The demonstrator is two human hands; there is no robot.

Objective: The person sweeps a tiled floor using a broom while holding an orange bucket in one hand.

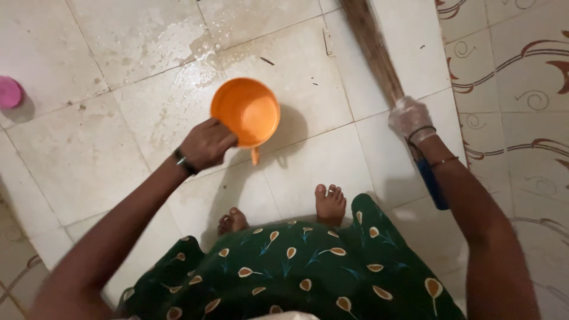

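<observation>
Left hand: clasped on round orange plastic mug, held above wet tiled floor. Right hand, plastic-gloved: closed around brown stick broom. Floor partly wetted, grime remaining.

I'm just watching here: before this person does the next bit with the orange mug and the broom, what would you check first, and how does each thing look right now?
1. Left hand has a firm hold on the orange mug: ok, fingers wrap its rim near the handle.
2. Water in the mug: cannot tell, the inside looks plain orange.
3. Right hand grips the broom: ok, closed round it, and it wears a thin clear glove.
4. Floor already wet where the broom points: ok, a wet patch shows on the tiles ahead.
5. Bare feet safe from slipping: cannot tell, the tiles under them look dry but wet ones lie close.
6. Pink object out of the way: ok, far left.
</observation>
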